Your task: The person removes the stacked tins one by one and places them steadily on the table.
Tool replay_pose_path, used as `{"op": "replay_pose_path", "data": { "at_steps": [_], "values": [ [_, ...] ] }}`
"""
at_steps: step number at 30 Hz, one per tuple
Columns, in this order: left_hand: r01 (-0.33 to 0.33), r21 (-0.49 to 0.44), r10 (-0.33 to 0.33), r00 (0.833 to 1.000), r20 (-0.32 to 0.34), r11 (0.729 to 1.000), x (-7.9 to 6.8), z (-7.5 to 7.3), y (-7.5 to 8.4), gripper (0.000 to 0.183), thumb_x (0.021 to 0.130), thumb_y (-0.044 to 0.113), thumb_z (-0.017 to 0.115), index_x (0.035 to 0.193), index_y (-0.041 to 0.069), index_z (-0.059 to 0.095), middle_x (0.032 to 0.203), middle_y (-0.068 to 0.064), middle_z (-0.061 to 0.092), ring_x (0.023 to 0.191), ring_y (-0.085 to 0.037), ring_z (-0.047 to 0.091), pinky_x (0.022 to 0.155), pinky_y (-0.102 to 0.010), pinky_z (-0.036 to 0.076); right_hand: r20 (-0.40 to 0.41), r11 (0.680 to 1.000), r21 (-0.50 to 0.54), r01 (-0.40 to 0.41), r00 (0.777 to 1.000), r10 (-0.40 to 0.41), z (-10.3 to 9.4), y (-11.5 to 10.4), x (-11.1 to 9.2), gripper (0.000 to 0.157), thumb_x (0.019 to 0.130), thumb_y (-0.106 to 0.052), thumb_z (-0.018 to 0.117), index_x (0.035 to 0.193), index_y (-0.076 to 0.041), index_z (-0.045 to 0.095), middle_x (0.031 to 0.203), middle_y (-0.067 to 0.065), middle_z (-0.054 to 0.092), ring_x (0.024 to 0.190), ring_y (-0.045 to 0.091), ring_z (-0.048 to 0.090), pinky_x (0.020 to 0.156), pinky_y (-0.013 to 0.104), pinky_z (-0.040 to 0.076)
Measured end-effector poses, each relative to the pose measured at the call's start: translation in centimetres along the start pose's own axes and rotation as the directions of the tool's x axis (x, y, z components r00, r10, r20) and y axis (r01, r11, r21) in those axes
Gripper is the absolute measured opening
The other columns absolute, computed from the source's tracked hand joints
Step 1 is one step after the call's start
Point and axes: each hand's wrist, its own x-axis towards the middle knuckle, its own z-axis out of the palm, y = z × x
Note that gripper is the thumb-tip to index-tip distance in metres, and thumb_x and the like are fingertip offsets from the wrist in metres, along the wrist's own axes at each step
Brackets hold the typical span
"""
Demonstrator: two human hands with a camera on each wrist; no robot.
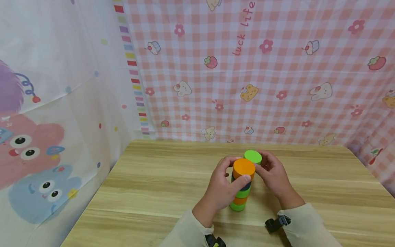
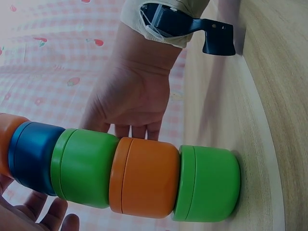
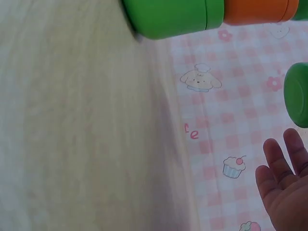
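A tower of small round lidded jars stands on the table: green [image 2: 209,183], orange [image 2: 144,178], green [image 2: 86,168], dark blue [image 2: 36,156] and an orange jar [image 1: 244,167] on top. My left hand [image 1: 222,188] holds that top orange jar, thumb on the near side and fingers behind. Just beyond the tower, my right hand [image 1: 275,175] pinches another green jar [image 1: 252,156] between thumb and fingers. In the right wrist view this green jar [image 3: 296,95] hangs clear of the table, its base showing. The tower leans slightly in the head view.
The wooden table [image 1: 148,192] extends around the tower. A pink checked cloth [image 1: 231,75] hangs behind the far edge, and a white cartoon cloth [image 1: 61,137] hangs at the left. Black camera mounts [image 1: 277,223] sit on the wrists.
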Motion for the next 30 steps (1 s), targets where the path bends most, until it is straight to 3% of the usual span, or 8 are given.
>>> {"op": "replay_pose_path", "data": {
  "at_steps": [6, 17, 30],
  "values": [
    [0.007, 0.002, -0.007, 1.0, 0.003, 1.0, 0.0, 0.0, 0.2, 0.042, 0.097, 0.038, 0.071, 0.136, 0.03, 0.06, 0.135, 0.011, 0.058, 0.126, -0.013, 0.049, 0.102, -0.048, 0.036, 0.052, 0.998, -0.037, -0.053, 0.997, 0.055, -0.4, 1.0, 0.3, 0.049, 0.105, -0.031, 0.067, 0.146, -0.006, 0.055, 0.131, 0.012, 0.062, 0.112, 0.018, 0.06, 0.094, 0.016, 0.05],
    [0.019, 0.006, -0.019, 1.0, -0.001, 1.0, -0.1, 0.0, 0.3, 0.042, 0.096, 0.038, 0.071, 0.135, 0.032, 0.06, 0.134, 0.012, 0.058, 0.126, -0.013, 0.05, 0.103, -0.049, 0.036, 0.132, 0.994, -0.061, -0.089, 0.987, 0.097, -1.0, 1.5, 0.5, 0.049, 0.105, -0.027, 0.067, 0.148, -0.007, 0.054, 0.136, 0.017, 0.061, 0.114, 0.026, 0.058, 0.095, 0.021, 0.049],
    [0.016, 0.007, -0.016, 1.0, 0.006, 1.0, -0.1, 0.0, 0.3, 0.041, 0.097, 0.038, 0.071, 0.135, 0.032, 0.06, 0.134, 0.012, 0.058, 0.127, -0.013, 0.049, 0.105, -0.05, 0.035, 0.2, 0.985, -0.067, -0.159, 0.965, 0.17, -1.3, 2.2, 0.7, 0.05, 0.105, -0.029, 0.068, 0.149, -0.008, 0.055, 0.137, 0.017, 0.062, 0.121, 0.032, 0.06, 0.101, 0.04, 0.048]
  ]
}}
